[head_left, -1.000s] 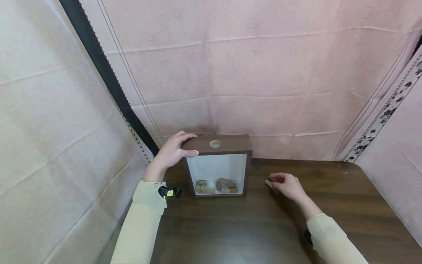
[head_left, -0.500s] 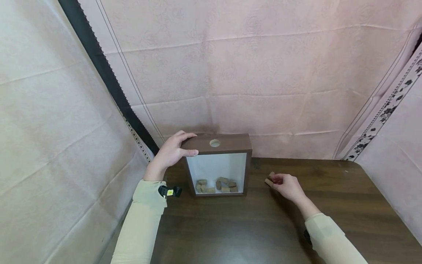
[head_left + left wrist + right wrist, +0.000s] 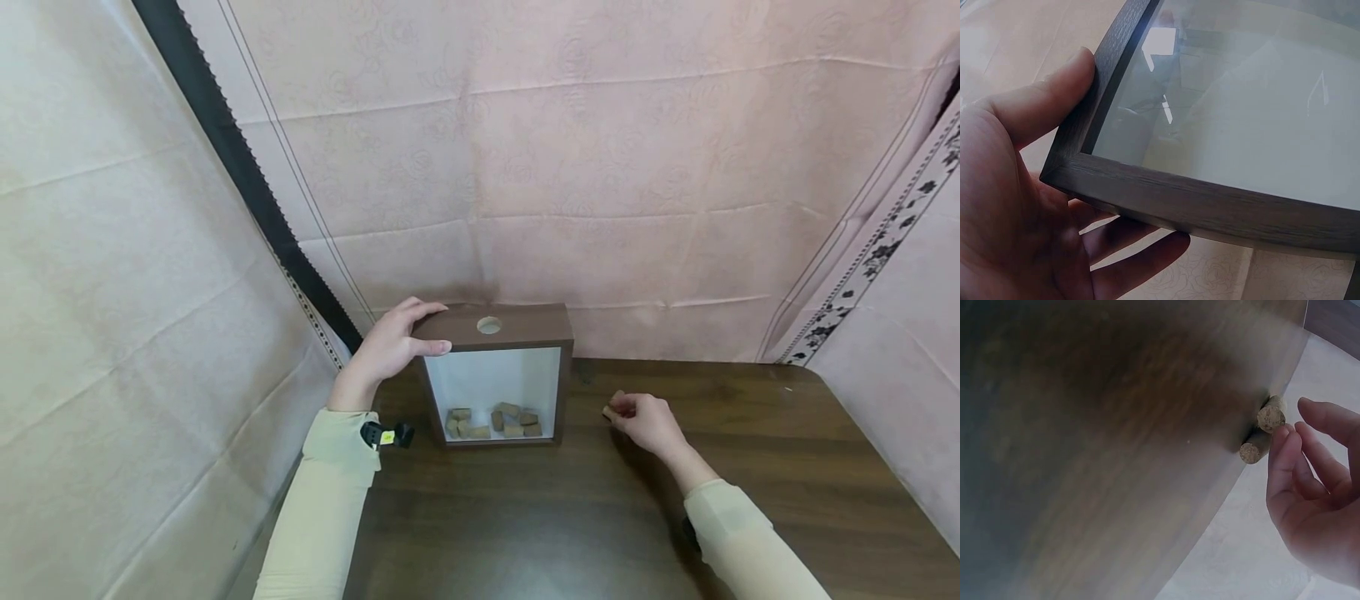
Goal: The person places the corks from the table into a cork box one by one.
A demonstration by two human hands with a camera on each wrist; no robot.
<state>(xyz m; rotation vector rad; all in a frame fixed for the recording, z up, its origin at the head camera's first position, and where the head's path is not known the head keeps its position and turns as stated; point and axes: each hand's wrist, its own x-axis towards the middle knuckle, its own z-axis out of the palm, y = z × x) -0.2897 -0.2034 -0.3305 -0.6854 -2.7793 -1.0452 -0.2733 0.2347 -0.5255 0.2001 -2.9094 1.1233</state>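
Note:
My left hand [image 3: 386, 346] grips the top left corner of a brown box [image 3: 497, 332] with a clear front pane. In the left wrist view the thumb [image 3: 1054, 97] lies on one side of the frame and the other fingers on the opposite side. Several corks [image 3: 513, 432] lie inside, behind the pane. To the right of the box, my right hand [image 3: 649, 423] has its bent fingertips against a cork [image 3: 1271, 417] on the table. A second cork [image 3: 1250, 453] lies beside it. Whether the fingers pinch either cork is not clear.
A round hole [image 3: 489, 325] is cut in the box's top. The dark wooden table [image 3: 480, 517] runs up to a pale cloth wall [image 3: 585, 167] close behind the box. Cloth also hangs at the left and right.
My right hand has shifted slightly left, and its fingers now cover more of the corks there. The left hand and the box have kept their places.

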